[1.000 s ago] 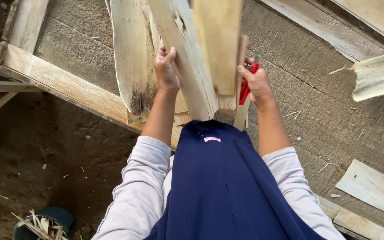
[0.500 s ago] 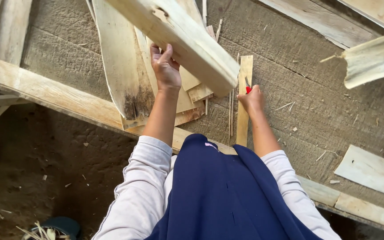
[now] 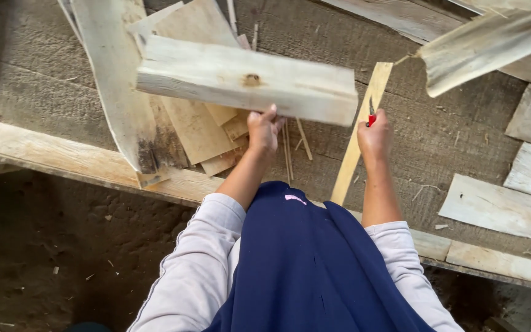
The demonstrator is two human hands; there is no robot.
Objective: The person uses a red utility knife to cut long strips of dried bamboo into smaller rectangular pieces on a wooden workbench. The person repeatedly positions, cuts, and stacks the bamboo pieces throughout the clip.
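Head view, single entry. Left hand (image 3: 263, 130): fingers closed on the lower edge of a thick pale wooden block (image 3: 247, 80), lifted clear of the boards. Change noted: the block, angled steeply half a second ago and near upright before that, now lies almost level across the view, its knotted face upward. Right hand (image 3: 374, 135): fist shut round a small red-handled tool (image 3: 371, 118), beside a narrow wooden strip (image 3: 361, 132) slanting over the grey floor (image 3: 437, 141). Thin offcuts (image 3: 192, 117) lie beneath the block; a long plank (image 3: 62, 157) edges the platform.
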